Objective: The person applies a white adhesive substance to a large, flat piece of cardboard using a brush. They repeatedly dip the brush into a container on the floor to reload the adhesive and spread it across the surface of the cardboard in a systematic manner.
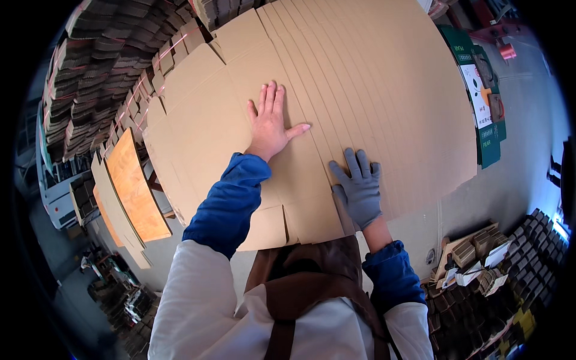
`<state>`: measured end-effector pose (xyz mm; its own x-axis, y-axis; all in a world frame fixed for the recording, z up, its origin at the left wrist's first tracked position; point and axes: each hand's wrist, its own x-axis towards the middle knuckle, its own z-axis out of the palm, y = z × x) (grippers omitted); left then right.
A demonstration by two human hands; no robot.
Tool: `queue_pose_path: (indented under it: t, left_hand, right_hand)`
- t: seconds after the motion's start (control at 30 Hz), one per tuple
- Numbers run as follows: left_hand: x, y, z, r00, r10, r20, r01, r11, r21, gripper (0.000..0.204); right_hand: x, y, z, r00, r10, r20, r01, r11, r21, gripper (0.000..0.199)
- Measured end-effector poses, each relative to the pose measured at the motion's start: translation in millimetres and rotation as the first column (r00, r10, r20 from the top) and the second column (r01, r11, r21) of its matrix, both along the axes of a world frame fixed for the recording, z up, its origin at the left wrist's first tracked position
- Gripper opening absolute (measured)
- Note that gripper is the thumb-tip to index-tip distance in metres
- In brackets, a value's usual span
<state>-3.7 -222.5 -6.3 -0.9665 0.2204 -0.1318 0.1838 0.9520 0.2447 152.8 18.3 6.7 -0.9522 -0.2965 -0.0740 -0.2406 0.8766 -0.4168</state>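
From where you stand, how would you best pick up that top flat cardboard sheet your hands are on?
Probably by the near edge of the top cardboard sheet, at the slotted flaps by the person's waist. It lies flat on the stack of sheets, and that edge overhangs, so fingers could slip under. The left hand and gloved right hand only press down flat.

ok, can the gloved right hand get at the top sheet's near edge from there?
Probably yes. The right hand lies flat on the cardboard sheets close to the near edge, with nothing between them. The left hand rests farther up, clear of it.
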Motion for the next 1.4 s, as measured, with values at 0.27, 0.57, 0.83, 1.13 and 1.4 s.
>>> queue_pose_path:
  t: [0.27, 0.57, 0.83, 1.13, 1.4]
  left_hand:
    - [0, -3, -7, 0.999, -0.004, -0.051, 0.006, 1.0, 0.025, 0.119]
    - [2, -5, -10, 0.995, -0.019, -0.103, 0.022, 0.999, 0.034, 0.116]
    - [2, -3, -4, 0.999, -0.007, -0.045, 0.007, 1.0, -0.004, 0.118]
    - [-5, -3, 22, 0.994, -0.022, 0.104, 0.025, 0.999, -0.026, 0.116]
    - [-12, 9, 47, 0.98, -0.036, 0.198, 0.054, 0.995, -0.087, 0.114]
  right_hand:
    - [-1, 0, 0, 1.0, -0.003, 0.001, 0.003, 1.0, -0.015, 0.058]
    - [-3, 1, -2, 1.0, -0.001, 0.007, 0.002, 1.0, -0.028, 0.055]
    - [-2, -6, 8, 0.999, -0.044, -0.013, 0.043, 0.998, -0.036, 0.058]
    - [3, -12, 4, 0.999, -0.033, -0.031, 0.034, 0.999, 0.033, 0.063]
    - [1, -8, 9, 1.0, -0.027, 0.016, 0.027, 0.998, 0.052, 0.067]
